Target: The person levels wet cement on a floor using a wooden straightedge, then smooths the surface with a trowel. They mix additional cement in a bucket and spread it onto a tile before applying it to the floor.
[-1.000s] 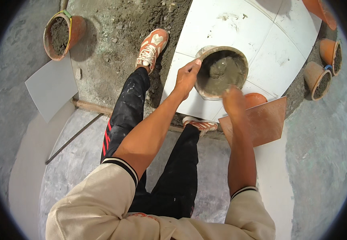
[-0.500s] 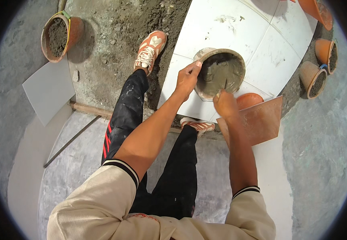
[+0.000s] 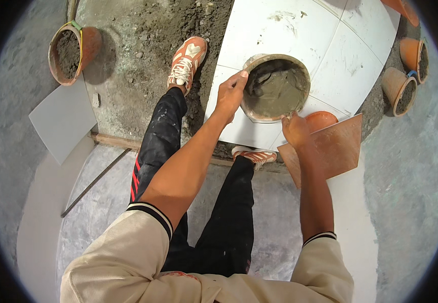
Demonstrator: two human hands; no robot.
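From my remote seat I see the bucket (image 3: 308,85) standing on the white tiles (image 3: 350,65), its mouth turned toward the camera. The left hand (image 3: 230,96) is clamped on the bucket's left rim, thumb over the edge. The right hand (image 3: 296,130) is at the near-right rim with its fingers curled; I cannot tell whether they close on a tool or on the rim itself.

I judge the step to be working the wet mix (image 3: 279,96) inside. To do it well, I would have the left hand brace firmly, because smooth tiles could let the bucket turn or slide. I would send the right hand's strokes down along the wall and lift from the bottom, since the dark, uneven patch at the far left looks less blended than the smoother near part. Slow strokes near the rim should limit spills, and the elbow needs room above the brown panel (image 3: 335,149).

The bucket's base and the mix's depth are out of my sight, and the left fingertips are mostly hidden outside the wall. The panel covers part of the orange bowl (image 3: 322,120), and 1 orange object (image 3: 405,10) at the upper right is cut off by the picture's edge.
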